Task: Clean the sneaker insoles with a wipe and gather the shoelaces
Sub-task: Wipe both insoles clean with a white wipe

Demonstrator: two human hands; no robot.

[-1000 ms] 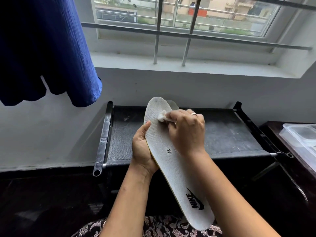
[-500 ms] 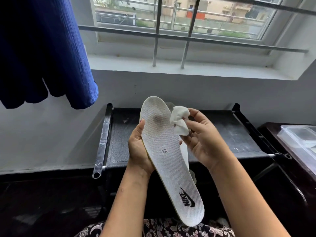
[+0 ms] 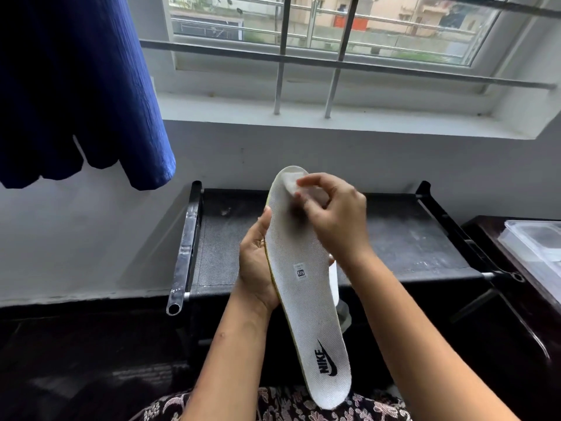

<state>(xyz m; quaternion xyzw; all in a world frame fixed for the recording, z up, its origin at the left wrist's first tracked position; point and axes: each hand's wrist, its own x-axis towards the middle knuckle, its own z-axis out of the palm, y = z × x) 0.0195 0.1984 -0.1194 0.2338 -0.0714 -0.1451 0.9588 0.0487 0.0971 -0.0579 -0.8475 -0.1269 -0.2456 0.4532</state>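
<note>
A blue fabric [image 3: 82,86] hangs at upper left, in front of the grey wall. Below and to its right stands a black rack [image 3: 403,238], its dusty top panel level and its left side tube [image 3: 184,250] open at the near end. The left hand [image 3: 256,265] is raised in front of the rack and grips the insole [image 3: 306,302] by its left edge: the thumb lies along that edge and the fingers are hidden behind the insole. The insole is held in the air, tilted, with its toe end up and away and its heel end down near the patterned garment [image 3: 282,405] at the bottom of the view. Its white fabric face is turned toward the camera. A dark stain [image 3: 295,215] marks the forefoot, a small label [image 3: 300,272] sits at mid-length, and a black logo [image 3: 327,360] is at the heel. The right hand [image 3: 334,217] pinches a white wipe [image 3: 290,184] between curled fingers and thumb and holds it against the toe area; this region is motion-blurred. A pale strip of a second insole [image 3: 333,282] shows behind the first one's right edge. A clear container [image 3: 534,241] sits at far right.
</note>
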